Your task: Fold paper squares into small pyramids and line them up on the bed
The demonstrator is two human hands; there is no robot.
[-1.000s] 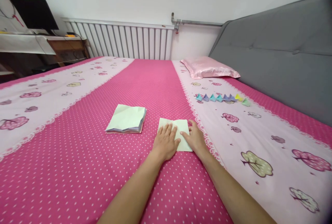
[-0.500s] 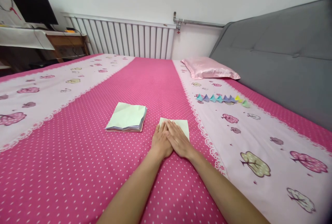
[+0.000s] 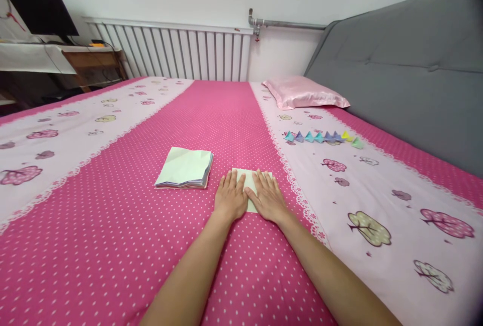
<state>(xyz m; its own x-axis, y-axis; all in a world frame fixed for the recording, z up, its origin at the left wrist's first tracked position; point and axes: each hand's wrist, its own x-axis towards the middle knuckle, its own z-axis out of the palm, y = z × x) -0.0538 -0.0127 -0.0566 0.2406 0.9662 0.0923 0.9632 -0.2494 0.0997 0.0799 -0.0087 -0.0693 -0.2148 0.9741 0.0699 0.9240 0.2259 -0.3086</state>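
A pale green sheet of paper lies flat on the pink polka-dot bedspread. My left hand presses its left part, fingers stretched out flat. My right hand lies flat on its right part, fingers spread. Most of the sheet is hidden under both palms. To the left, apart from my hands, sits a stack of square papers, pale green on top.
A row of small folded paper shapes in blue, purple, yellow and green lies on the light strip at right. A pink pillow rests by the grey headboard. A white radiator and a desk stand beyond the bed.
My hands, which came together at the sheet's middle half a second ago, have slid apart and now lie side by side. The visible sheet looks shorter than one second ago.
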